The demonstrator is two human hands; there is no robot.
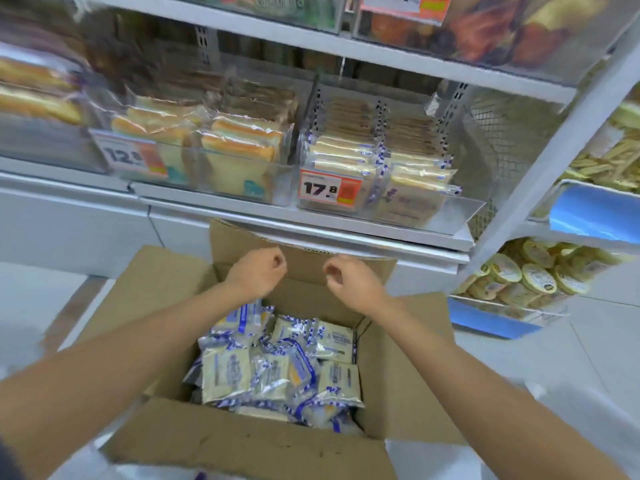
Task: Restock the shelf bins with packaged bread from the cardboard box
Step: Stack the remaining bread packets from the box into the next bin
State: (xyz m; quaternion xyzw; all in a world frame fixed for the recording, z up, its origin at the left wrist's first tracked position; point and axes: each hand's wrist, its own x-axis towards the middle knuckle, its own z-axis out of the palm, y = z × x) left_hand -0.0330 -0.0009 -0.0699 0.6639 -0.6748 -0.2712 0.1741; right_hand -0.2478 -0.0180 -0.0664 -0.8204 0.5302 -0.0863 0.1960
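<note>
Head view: my left hand (258,271) and right hand (349,282) hover, fingers curled and empty, over the far end of the cardboard box (242,445) of bread packs (273,368).

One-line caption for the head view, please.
Left hand and right hand, fingers curled and empty, above the open cardboard box of packaged bread, below the shelf bin tagged 17.8.

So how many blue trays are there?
2. Both are on the rack at the right: the upper blue tray under the stick snacks, the lower blue tray under the round packs. Others may be hidden.
</note>
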